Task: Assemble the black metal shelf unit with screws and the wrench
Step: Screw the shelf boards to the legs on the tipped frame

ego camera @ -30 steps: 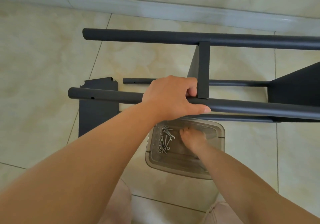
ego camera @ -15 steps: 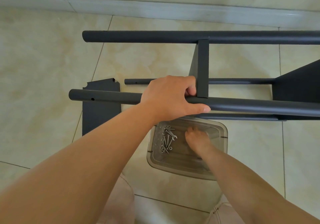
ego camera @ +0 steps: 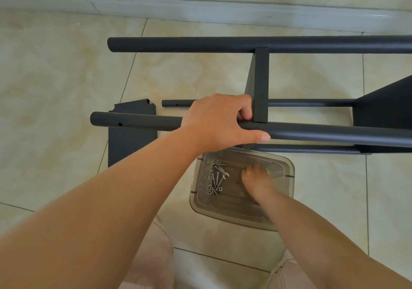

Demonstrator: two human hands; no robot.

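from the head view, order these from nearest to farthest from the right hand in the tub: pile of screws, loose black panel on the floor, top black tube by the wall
1. pile of screws: in the clear tub, just left of the right hand.
2. loose black panel: flat on the floor, farther left, past the left hand.
3. top black tube: highest in view, nearest the wall.

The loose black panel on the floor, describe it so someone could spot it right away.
Find the black shelf frame lying on its side on the tiled floor. Past its open left end, a flat black panel lies under the near tube. Unlike the other panels, it is unattached, with notched corners.
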